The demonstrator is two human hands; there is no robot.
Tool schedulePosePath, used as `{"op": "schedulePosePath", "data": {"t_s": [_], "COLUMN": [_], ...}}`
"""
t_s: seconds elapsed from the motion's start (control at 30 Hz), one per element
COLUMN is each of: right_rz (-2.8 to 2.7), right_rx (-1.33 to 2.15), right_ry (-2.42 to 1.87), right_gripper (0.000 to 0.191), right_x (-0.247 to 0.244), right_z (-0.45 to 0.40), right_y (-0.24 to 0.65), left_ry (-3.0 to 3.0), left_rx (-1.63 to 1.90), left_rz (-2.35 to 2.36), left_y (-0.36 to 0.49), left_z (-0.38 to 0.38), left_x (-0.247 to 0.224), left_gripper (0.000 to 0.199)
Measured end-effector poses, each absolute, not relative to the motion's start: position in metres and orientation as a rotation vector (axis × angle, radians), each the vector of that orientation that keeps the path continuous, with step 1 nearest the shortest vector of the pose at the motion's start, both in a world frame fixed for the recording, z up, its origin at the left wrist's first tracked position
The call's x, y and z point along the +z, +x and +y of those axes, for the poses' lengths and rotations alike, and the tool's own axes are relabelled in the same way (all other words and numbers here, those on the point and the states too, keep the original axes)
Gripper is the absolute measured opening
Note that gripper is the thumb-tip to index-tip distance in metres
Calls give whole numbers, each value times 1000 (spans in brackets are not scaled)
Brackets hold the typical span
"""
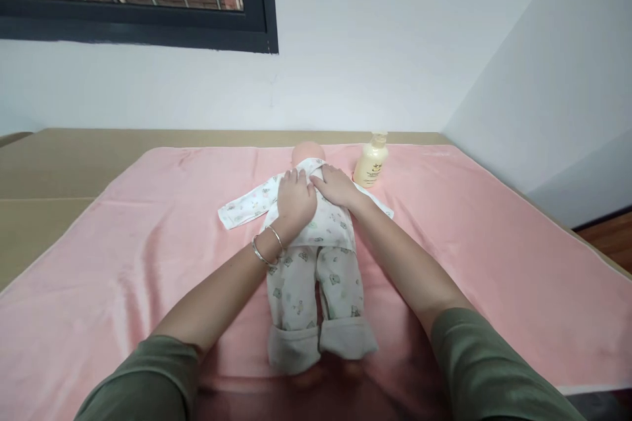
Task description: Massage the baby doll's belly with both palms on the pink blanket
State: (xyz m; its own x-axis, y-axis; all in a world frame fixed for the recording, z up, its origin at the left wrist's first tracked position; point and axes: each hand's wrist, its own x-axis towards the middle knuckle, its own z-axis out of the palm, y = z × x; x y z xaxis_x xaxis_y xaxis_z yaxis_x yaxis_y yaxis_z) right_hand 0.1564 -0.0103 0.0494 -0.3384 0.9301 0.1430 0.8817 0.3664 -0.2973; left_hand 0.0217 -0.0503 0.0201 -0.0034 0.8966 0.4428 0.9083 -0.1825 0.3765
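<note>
A baby doll in a white top (328,227) and matching trousers (340,279), both printed with small animals, lies stretched out with its feet toward me. Its bald pinkish head (308,151) is at the far end; no face shows. My left hand (296,200) rests flat on the left of the upper top, fingers together and extended. On the upper right of the top lies my right hand (336,185), palm down, its fingers pointing left. Neither hand grasps anything. The doll's left-side sleeve (249,202) spreads outward; my right forearm partly covers the other sleeve (378,201). The trouser cuffs (345,337) are folded up.
A cream pump bottle (371,161) stands right of the doll's head. Beneath everything is a pink blanket (474,243) with some wrinkles, over a tan surface (64,164). A white wall (370,59) and a dark-framed window (259,33) are behind.
</note>
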Motion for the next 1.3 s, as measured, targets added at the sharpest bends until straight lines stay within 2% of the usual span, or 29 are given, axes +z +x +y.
{"op": "schedulePosePath", "data": {"t_s": [0.3,0.6,0.8,1.0,1.3], "right_rz": [-2341,-2287,-2314,-2334,-2237], "right_rx": [-150,264,150,150,356], "right_ry": [-1636,-1443,-1542,-1637,-1515], "right_gripper": [48,45,55,65,49], "right_x": [41,44,45,50,48], "right_z": [-60,-20,-35,-65,-14], "right_y": [129,157,148,129,156], "left_ry": [-2418,-2304,-2357,-2426,-2324], "left_rx": [-1205,-1050,-1185,-1237,-961], "left_rz": [-1930,-1872,-1956,-2005,-1927], "left_y": [-7,21,10,-15,20], "left_z": [-38,-65,-60,-39,-67], "left_x": [23,14,13,17,18], "left_gripper": [38,45,51,45,51]}}
